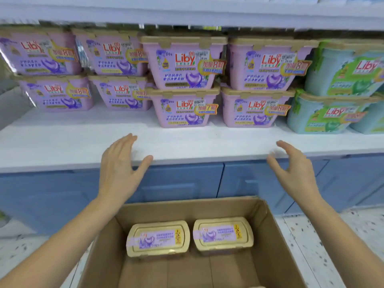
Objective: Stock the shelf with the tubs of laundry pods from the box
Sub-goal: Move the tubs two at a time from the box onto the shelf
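Two purple tubs with beige lids lie side by side in the open cardboard box (276, 242): a left tub (158, 238) and a right tub (223, 233). Several purple tubs of laundry pods stand two high on the white shelf (68, 140), among them a front stack (184, 84) and a neighbouring stack (264, 82). My left hand (119, 169) and my right hand (295, 171) hover in front of the shelf's edge, palms facing each other, fingers spread, holding nothing.
Teal and green tubs (340, 88) stand stacked at the shelf's right end. Blue cabinet doors (182, 181) run under the shelf. A higher white shelf (187, 13) hangs above the stacks. The box sits on a speckled floor (336, 235).
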Demonstrator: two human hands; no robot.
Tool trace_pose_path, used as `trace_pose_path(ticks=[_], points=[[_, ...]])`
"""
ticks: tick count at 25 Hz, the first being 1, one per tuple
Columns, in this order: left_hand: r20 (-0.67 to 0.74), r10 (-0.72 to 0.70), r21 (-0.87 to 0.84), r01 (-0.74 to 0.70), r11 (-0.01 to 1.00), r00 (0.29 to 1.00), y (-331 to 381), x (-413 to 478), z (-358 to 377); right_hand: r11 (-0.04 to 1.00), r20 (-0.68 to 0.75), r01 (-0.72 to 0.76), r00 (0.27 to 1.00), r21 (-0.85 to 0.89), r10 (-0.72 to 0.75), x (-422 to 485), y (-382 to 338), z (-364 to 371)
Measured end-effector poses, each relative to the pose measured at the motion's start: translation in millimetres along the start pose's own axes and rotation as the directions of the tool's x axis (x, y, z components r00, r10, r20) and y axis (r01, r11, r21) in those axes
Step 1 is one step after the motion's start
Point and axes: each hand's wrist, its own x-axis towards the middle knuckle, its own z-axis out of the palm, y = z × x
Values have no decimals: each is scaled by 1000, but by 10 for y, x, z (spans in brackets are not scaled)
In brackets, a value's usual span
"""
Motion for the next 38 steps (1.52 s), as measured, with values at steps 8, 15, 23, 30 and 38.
trace_pose_path(ticks=[8, 15, 23, 30, 38], points=[[299, -158, 62, 146, 987, 941, -495, -1433, 142, 989, 341, -117, 929, -93, 142, -1193, 356, 674], [534, -484, 149, 487, 861, 693, -758, -1727, 669, 897, 457, -416, 776, -147, 435, -1542, 715, 1152], [543, -768, 53, 900, 434, 338, -1208, -1742, 1255, 469, 474, -878, 454, 94, 754, -1422, 1128, 1616], [604, -732, -104, 942, 320, 316, -1221, -1798, 1436, 567, 438, -824, 516, 18, 736, -1471, 1278, 1792], [531, -759, -202, 926, 319, 377, -1116, -1867, 1275, 707, 361, -699, 635, -108, 683, -1580, 1007, 1459]])
